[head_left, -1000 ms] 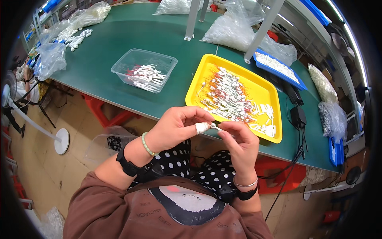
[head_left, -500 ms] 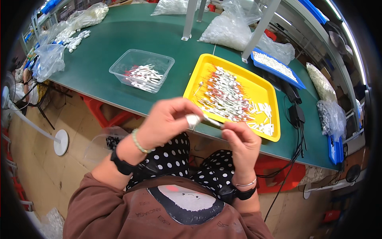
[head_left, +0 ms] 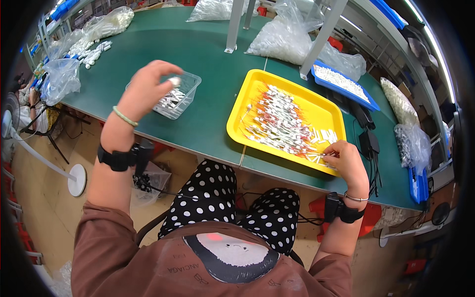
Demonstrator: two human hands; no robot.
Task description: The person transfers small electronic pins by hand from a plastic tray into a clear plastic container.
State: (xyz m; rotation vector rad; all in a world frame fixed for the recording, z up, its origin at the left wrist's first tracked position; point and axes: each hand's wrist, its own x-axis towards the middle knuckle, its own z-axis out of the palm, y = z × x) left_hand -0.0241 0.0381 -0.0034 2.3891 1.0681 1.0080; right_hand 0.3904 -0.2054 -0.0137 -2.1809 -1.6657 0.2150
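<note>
My left hand (head_left: 143, 94) is over the clear plastic container (head_left: 187, 106), its thumb and fingers apart and no piece seen between them. A white covering wraps the thumb tip. Small white pieces (head_left: 170, 99) lie in the container, partly hidden by the hand. My right hand (head_left: 350, 161) reaches into the near right corner of the yellow tray (head_left: 237, 116), its fingertips closed together on a small white tube piece (head_left: 316, 158) among the loose ones. Rows of thin wired parts with white ends and reddish-orange leads (head_left: 282, 119) fill the tray's middle.
A blue tray (head_left: 341, 81) of white pieces stands behind the yellow one, near grey metal posts (head_left: 316, 39). Clear bags (head_left: 282, 37) sit at the back of the green table (head_left: 203, 49). Black cables (head_left: 371, 148) hang at the right, and a white fan stand (head_left: 76, 178) is at left.
My hands were together before the yellow tray with a thin piece between them. They have parted: the left moved over the clear container and opened, the right went to the tray's near right corner.
</note>
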